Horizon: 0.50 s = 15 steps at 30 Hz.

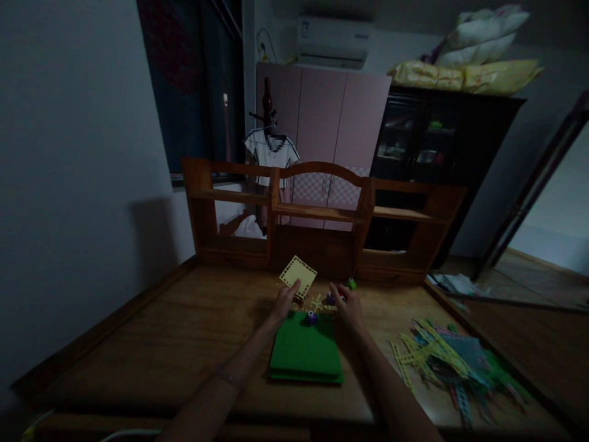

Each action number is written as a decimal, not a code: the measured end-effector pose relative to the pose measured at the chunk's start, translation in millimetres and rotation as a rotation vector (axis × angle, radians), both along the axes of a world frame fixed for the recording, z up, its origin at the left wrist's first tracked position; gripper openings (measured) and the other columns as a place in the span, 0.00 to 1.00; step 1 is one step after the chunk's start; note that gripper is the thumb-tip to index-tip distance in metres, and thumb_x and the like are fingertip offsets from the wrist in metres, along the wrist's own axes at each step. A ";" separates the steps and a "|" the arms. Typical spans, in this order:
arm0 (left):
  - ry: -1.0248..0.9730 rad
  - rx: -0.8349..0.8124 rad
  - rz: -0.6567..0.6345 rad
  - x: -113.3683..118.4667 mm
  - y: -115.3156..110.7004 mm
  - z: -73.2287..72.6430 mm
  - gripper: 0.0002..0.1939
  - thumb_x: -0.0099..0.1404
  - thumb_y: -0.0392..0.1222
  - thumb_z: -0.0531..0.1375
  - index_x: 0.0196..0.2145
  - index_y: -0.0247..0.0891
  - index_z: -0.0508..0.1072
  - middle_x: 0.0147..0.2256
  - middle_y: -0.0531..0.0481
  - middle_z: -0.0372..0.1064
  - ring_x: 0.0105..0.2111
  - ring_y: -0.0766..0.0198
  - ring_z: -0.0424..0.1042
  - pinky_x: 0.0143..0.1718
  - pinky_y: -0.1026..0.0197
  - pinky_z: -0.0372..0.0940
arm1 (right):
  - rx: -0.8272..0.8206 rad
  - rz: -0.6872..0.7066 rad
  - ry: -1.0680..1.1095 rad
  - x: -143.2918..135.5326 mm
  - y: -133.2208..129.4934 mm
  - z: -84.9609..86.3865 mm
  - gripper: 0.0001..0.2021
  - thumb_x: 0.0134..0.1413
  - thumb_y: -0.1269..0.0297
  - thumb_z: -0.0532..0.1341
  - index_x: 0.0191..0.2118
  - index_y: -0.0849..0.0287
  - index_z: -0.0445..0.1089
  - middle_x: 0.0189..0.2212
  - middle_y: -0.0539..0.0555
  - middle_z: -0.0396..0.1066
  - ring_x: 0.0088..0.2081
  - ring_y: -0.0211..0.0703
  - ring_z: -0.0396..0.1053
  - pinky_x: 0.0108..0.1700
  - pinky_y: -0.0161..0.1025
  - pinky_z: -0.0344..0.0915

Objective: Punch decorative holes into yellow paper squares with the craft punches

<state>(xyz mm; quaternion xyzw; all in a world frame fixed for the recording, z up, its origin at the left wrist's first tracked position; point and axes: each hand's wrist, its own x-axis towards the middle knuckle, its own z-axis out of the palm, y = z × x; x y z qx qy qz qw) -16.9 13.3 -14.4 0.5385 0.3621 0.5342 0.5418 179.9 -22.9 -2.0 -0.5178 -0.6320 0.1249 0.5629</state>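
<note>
- Center frame, the left hand (284,302) pinches a yellow card (298,271) near its lower corner, thumb on top; I judge it light, thin and bendable, best held on its plain middle, as the hole-punched border could tear.
- Below, a layered green slab (304,350), matt, perhaps foam, lies flat, with a rounded purple piece (311,317) at its far edge.
- Right of center, the right hand (348,305) curls; I cannot tell whether it grips anything.
- Lower right, I see slim perforated strips (435,348) heaped on the grained wooden desk (184,319).
</note>
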 end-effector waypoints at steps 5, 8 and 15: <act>0.061 0.056 0.008 2.4 -6.6 3.3 0.27 0.56 0.62 0.56 0.28 0.30 0.74 0.23 0.45 0.71 0.22 0.64 0.68 0.27 0.63 0.62 | 0.015 -0.005 -0.057 3.3 0.1 -2.3 0.21 0.57 0.47 0.54 0.22 0.57 0.65 0.19 0.50 0.63 0.25 0.41 0.60 0.28 0.35 0.51; 0.120 0.081 0.011 4.6 -9.4 2.7 0.25 0.56 0.60 0.57 0.30 0.31 0.75 0.25 0.45 0.72 0.23 0.62 0.69 0.26 0.63 0.61 | 0.027 -0.031 -0.083 7.2 0.6 -3.7 0.22 0.57 0.46 0.53 0.22 0.57 0.64 0.19 0.49 0.62 0.24 0.40 0.59 0.28 0.35 0.50; 0.035 0.188 0.024 11.6 -14.7 8.3 0.13 0.54 0.51 0.62 0.30 0.37 0.76 0.35 0.44 0.75 0.43 0.56 0.71 0.46 0.59 0.62 | 0.012 -0.026 -0.094 9.4 -1.4 -3.1 0.23 0.57 0.44 0.52 0.22 0.57 0.65 0.19 0.50 0.62 0.24 0.40 0.58 0.28 0.36 0.51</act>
